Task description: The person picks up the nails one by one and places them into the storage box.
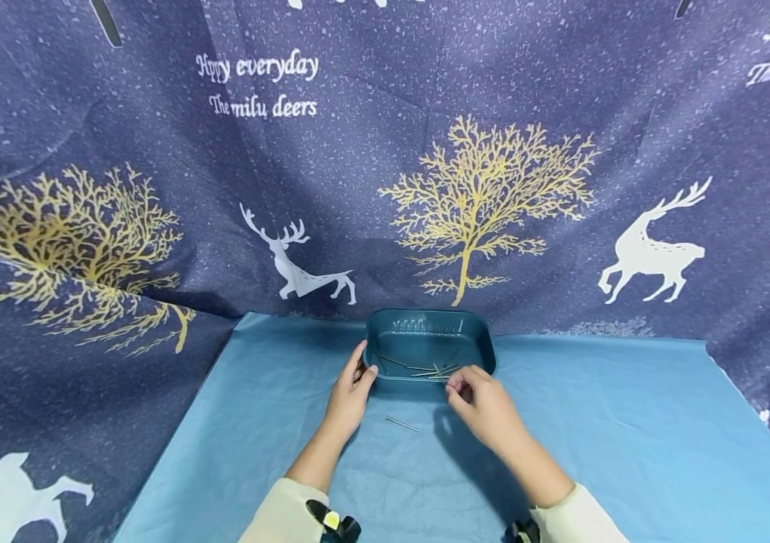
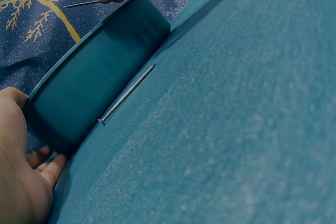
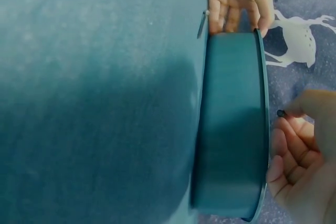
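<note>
A dark teal plastic basket (image 1: pixel 428 348) stands at the back of the blue-covered table, several thin nails (image 1: pixel 435 372) lying inside near its front wall. At its left front corner my left hand (image 1: pixel 348 396) grips it, thumb at the rim and fingers along the outer side. My right hand (image 1: pixel 486 403) is over the right part of the front rim. Between its thumb and forefinger it pinches a nail (image 2: pixel 84 4), whose head shows in the right wrist view. One more nail (image 1: pixel 401 424) lies on the cloth in front of the basket.
Blue cloth (image 1: pixel 615 437) covers the table. Behind it hangs a dark blue curtain (image 1: pixel 371 188) printed with gold trees and white deer, close to the basket's far side.
</note>
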Demonstrator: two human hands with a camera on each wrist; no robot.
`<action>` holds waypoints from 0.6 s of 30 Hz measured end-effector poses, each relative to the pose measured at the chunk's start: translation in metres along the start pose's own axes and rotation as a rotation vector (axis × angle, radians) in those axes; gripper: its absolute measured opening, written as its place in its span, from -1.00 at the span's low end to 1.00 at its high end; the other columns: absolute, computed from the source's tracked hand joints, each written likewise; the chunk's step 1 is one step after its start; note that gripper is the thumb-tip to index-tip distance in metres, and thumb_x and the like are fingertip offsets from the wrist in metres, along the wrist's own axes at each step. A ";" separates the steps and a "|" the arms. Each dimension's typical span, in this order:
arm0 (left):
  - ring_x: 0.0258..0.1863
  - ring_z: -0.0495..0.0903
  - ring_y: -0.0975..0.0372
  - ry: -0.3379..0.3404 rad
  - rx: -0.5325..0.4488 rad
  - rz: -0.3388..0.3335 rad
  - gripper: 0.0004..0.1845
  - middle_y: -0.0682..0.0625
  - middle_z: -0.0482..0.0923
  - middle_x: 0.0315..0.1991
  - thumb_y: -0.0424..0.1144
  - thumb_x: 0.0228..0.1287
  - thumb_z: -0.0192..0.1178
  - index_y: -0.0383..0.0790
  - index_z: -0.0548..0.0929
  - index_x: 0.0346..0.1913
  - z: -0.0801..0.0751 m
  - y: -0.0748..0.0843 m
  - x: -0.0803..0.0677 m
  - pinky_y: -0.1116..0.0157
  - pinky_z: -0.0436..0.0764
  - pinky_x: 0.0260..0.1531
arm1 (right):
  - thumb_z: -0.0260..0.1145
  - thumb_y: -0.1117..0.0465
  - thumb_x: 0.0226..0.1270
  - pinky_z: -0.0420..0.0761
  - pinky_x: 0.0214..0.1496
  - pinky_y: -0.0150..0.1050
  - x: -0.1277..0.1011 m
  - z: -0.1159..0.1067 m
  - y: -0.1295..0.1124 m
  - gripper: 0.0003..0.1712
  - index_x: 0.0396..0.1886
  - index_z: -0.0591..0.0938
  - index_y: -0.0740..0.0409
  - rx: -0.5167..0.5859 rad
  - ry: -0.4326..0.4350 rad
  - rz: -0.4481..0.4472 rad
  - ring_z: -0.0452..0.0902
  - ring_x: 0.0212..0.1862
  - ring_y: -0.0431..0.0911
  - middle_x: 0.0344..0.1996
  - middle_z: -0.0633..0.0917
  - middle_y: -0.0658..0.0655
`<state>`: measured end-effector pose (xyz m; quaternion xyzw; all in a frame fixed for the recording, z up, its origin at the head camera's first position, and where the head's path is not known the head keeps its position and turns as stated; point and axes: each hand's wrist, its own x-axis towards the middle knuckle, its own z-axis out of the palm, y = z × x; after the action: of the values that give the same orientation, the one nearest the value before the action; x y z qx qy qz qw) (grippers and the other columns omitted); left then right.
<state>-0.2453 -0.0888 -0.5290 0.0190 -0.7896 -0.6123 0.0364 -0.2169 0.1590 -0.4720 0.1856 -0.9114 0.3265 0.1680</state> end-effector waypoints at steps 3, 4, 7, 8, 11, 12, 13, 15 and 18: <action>0.49 0.33 -0.07 -0.004 -0.001 -0.002 -0.38 -0.21 0.23 0.55 -0.02 0.58 0.04 0.23 0.16 0.60 0.000 0.000 0.000 -0.12 0.45 0.37 | 0.43 0.30 0.26 0.52 -0.35 -0.44 0.002 -0.001 0.002 -0.83 -0.42 0.61 0.00 0.012 0.010 0.020 0.47 -0.40 -0.27 -0.42 0.59 -0.09; 0.49 0.32 -0.07 -0.005 -0.002 -0.003 -0.38 -0.20 0.23 0.55 -0.02 0.58 0.03 0.24 0.16 0.60 0.000 0.000 0.000 -0.12 0.45 0.37 | 0.43 0.30 0.26 0.53 -0.35 -0.44 0.003 -0.001 0.002 -0.84 -0.41 0.61 0.01 0.018 0.013 0.025 0.48 -0.40 -0.26 -0.42 0.59 -0.09; 0.50 0.31 -0.07 -0.012 -0.006 -0.004 -0.38 -0.20 0.21 0.56 -0.02 0.59 0.03 0.24 0.15 0.60 0.000 -0.001 0.000 -0.12 0.44 0.38 | 0.42 0.31 0.26 0.54 -0.34 -0.42 0.005 -0.002 0.003 -0.88 -0.40 0.63 0.04 0.029 0.023 0.043 0.49 -0.39 -0.24 -0.42 0.59 -0.07; 0.50 0.31 -0.07 -0.014 -0.007 -0.003 -0.38 -0.20 0.21 0.56 -0.03 0.59 0.03 0.24 0.15 0.60 0.000 -0.001 -0.001 -0.12 0.44 0.38 | 0.42 0.31 0.25 0.54 -0.34 -0.42 0.006 -0.003 0.003 -0.89 -0.39 0.64 0.04 0.029 0.028 0.052 0.49 -0.40 -0.25 -0.42 0.59 -0.07; 0.50 0.31 -0.06 -0.014 -0.008 -0.002 -0.39 -0.20 0.22 0.55 -0.03 0.59 0.02 0.24 0.15 0.60 0.000 -0.001 -0.001 -0.11 0.44 0.38 | 0.41 0.30 0.26 0.52 -0.34 -0.41 0.009 -0.003 0.004 -0.90 -0.39 0.65 0.04 0.016 0.042 0.075 0.46 -0.41 -0.27 -0.44 0.59 -0.07; 0.50 0.32 -0.06 -0.013 -0.008 -0.002 -0.39 -0.20 0.22 0.55 -0.03 0.59 0.03 0.24 0.15 0.60 0.000 -0.001 -0.001 -0.11 0.44 0.38 | 0.40 0.30 0.26 0.52 -0.34 -0.40 0.010 -0.003 0.005 -0.91 -0.38 0.65 0.04 0.013 0.047 0.079 0.45 -0.41 -0.27 -0.45 0.59 -0.07; 0.50 0.32 -0.06 -0.012 -0.008 -0.002 -0.39 -0.19 0.23 0.55 -0.03 0.59 0.03 0.24 0.15 0.60 0.000 -0.001 -0.001 -0.11 0.44 0.38 | 0.40 0.29 0.27 0.51 -0.34 -0.40 0.011 -0.003 0.005 -0.91 -0.38 0.65 0.04 0.008 0.051 0.086 0.44 -0.41 -0.27 -0.45 0.58 -0.07; 0.49 0.33 -0.06 -0.011 -0.010 -0.001 -0.39 -0.19 0.23 0.55 -0.03 0.59 0.03 0.24 0.15 0.60 0.000 -0.001 0.000 -0.11 0.44 0.38 | 0.40 0.29 0.28 0.51 -0.33 -0.38 0.012 -0.003 0.006 -0.92 -0.37 0.66 0.04 0.003 0.063 0.089 0.44 -0.41 -0.26 -0.45 0.59 -0.06; 0.50 0.32 -0.06 -0.011 -0.016 -0.001 -0.39 -0.20 0.23 0.55 -0.04 0.59 0.03 0.23 0.15 0.60 0.000 -0.001 0.000 -0.11 0.44 0.38 | 0.40 0.29 0.28 0.53 -0.31 -0.34 0.014 -0.002 0.008 -0.93 -0.37 0.66 0.07 -0.002 0.078 0.088 0.49 -0.39 -0.23 -0.44 0.61 -0.04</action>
<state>-0.2451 -0.0887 -0.5299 0.0158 -0.7847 -0.6189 0.0318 -0.2328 0.1630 -0.4686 0.1324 -0.9119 0.3394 0.1891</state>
